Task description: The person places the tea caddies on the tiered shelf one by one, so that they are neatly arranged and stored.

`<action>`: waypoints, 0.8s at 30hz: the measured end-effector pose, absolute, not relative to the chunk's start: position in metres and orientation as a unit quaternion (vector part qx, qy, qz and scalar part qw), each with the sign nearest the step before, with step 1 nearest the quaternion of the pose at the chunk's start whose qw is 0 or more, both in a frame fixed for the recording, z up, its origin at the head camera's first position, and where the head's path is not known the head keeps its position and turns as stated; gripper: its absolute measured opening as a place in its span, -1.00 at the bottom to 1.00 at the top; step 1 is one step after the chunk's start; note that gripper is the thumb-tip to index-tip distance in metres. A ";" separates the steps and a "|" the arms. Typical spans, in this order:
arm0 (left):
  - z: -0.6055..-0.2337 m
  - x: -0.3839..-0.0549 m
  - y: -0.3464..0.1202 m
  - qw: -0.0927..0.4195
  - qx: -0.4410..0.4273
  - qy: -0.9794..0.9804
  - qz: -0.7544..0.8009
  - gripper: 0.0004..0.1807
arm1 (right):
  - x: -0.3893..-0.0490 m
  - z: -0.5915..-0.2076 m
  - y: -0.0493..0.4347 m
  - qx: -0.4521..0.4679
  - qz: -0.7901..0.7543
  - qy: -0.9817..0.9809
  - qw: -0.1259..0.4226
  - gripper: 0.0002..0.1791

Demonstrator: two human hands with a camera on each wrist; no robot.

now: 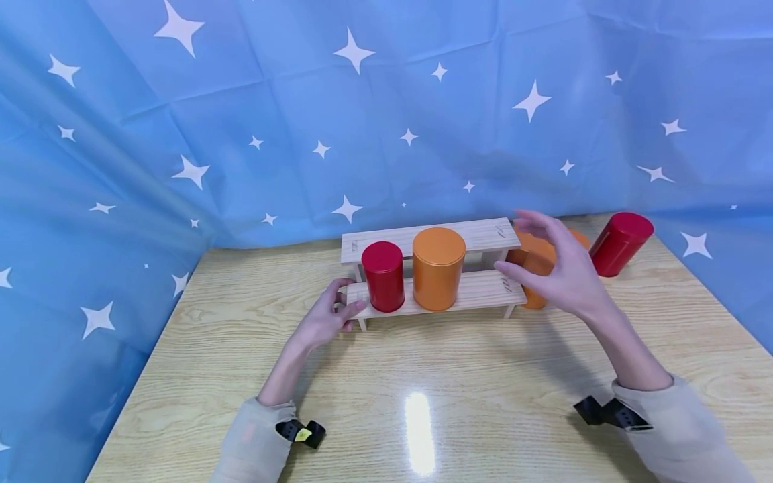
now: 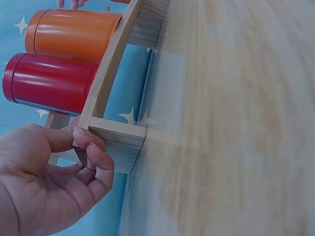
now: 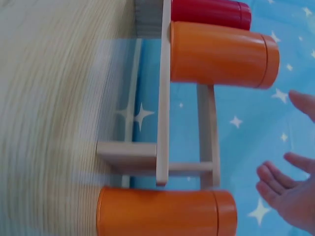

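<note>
A two-tier wooden shelf [image 1: 483, 287] stands on the table. On its lower step are a red canister [image 1: 384, 278] at the left and an orange canister [image 1: 439, 276] beside it. My left hand [image 1: 326, 318] grips the left end of that step, thumb and fingers bent round the board [image 2: 104, 93] in the left wrist view. Above the shelf's right end, my right hand [image 1: 570, 272] has its thumb and fingers spread apart and holds nothing. Partly hidden behind it, another orange canister [image 1: 534, 255] stands on the table beside the shelf.
Farther right is one more red canister [image 1: 622, 245], with a bit of orange [image 1: 581, 238] showing between it and my right hand. A blue star-patterned cloth [image 1: 290, 100] hangs behind the wooden table [image 1: 350, 396] and along its sides.
</note>
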State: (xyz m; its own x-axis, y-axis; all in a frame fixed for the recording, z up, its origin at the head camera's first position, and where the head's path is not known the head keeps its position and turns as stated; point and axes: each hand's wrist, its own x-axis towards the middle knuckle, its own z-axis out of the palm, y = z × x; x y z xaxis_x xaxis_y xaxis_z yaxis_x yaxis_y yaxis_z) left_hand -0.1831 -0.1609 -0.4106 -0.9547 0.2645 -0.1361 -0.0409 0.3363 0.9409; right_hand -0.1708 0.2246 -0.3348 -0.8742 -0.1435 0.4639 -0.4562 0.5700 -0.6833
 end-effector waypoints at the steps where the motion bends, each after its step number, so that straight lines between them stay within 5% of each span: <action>1: -0.411 -0.183 -0.161 0.133 0.069 0.807 0.571 -0.35 | -0.171 -0.335 0.227 0.169 0.426 -0.869 0.185 -0.12; 24: -0.410 -0.182 -0.160 0.131 0.055 0.808 0.572 -0.36 | -0.172 -0.353 0.275 0.078 0.398 -0.904 0.133 -0.17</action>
